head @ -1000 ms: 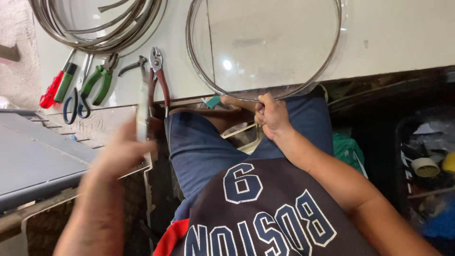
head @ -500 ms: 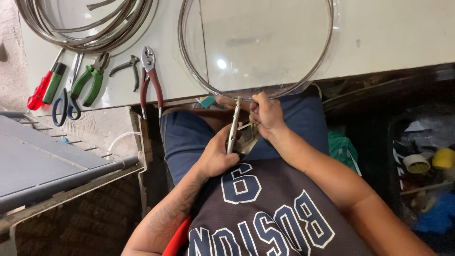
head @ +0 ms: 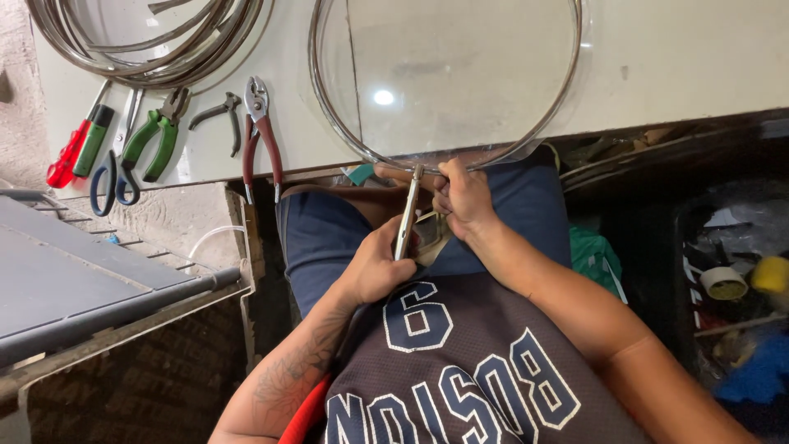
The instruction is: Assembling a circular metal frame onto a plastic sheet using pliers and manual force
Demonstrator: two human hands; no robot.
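- Left hand (head: 374, 267) clenched around the handles of slim silver metal pliers (head: 407, 212), held over the lap.
- Plier nose points up to the near edge of the large round steel hoop with clear pane (head: 448, 78), which lies flat on the pale tabletop (head: 682, 57) and overhangs its front edge.
- Right hand (head: 464, 197) pinches the hoop's near rim, just beside the plier nose.
- On the tabletop to the left: red-handled pliers (head: 261, 136), green-handled pliers (head: 156, 136), small dark pliers (head: 215, 113), blue-handled scissors (head: 115, 168), red-and-green screwdriver (head: 78, 148), coil of metal bands (head: 156, 41).
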